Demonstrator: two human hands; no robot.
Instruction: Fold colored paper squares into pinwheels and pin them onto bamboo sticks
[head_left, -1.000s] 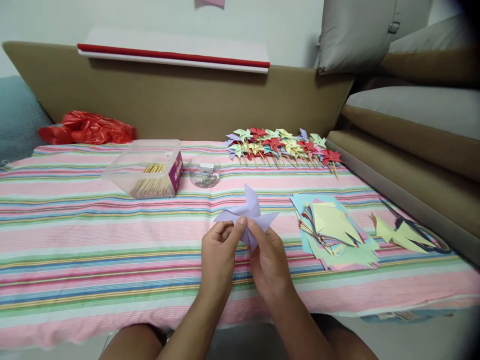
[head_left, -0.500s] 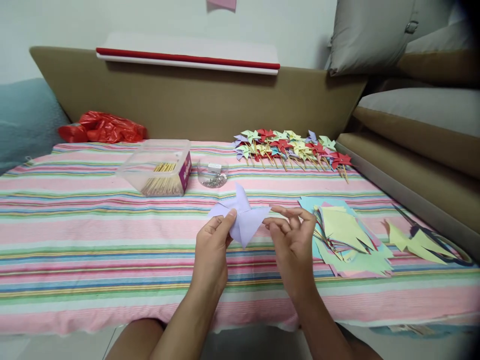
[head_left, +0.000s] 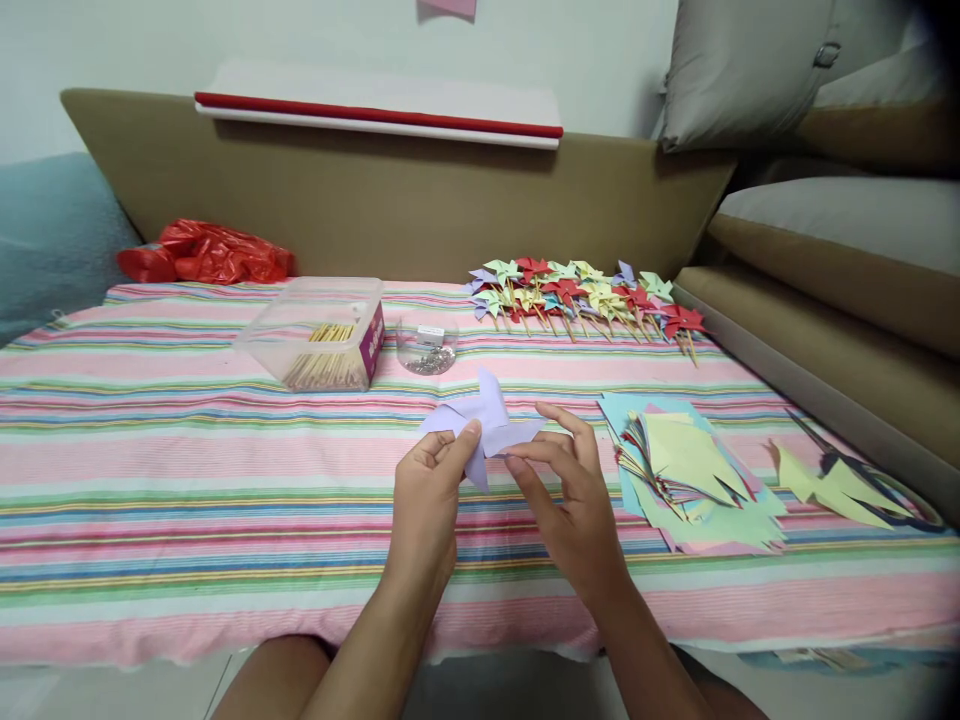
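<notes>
A lilac paper pinwheel (head_left: 491, 410) with folded blades is held up above the striped cloth. My left hand (head_left: 429, 490) pinches its centre, the thumb pressed on the front where the blades meet. At the pinwheel's right side, my right hand (head_left: 574, 500) has its thumb and index finger closed on the edge of a blade, while another finger is stretched out. No stick shows on this pinwheel. Just beyond it stands a clear round dish (head_left: 426, 350) holding small metal pins and a little white box.
A plastic tub (head_left: 307, 340) of wooden sticks stands at left. Finished pinwheels (head_left: 585, 295) lie at the back. To the right are cut paper sheets (head_left: 690, 460), yellow paper (head_left: 832, 485) and scissors (head_left: 885, 490). A red plastic bag (head_left: 217, 255) sits back left, by the brown backboard (head_left: 337, 210).
My right hand has moved left and slightly down, its thumb and index finger now at the blade's lower edge. The pinwheel has tilted a little in my left hand.
</notes>
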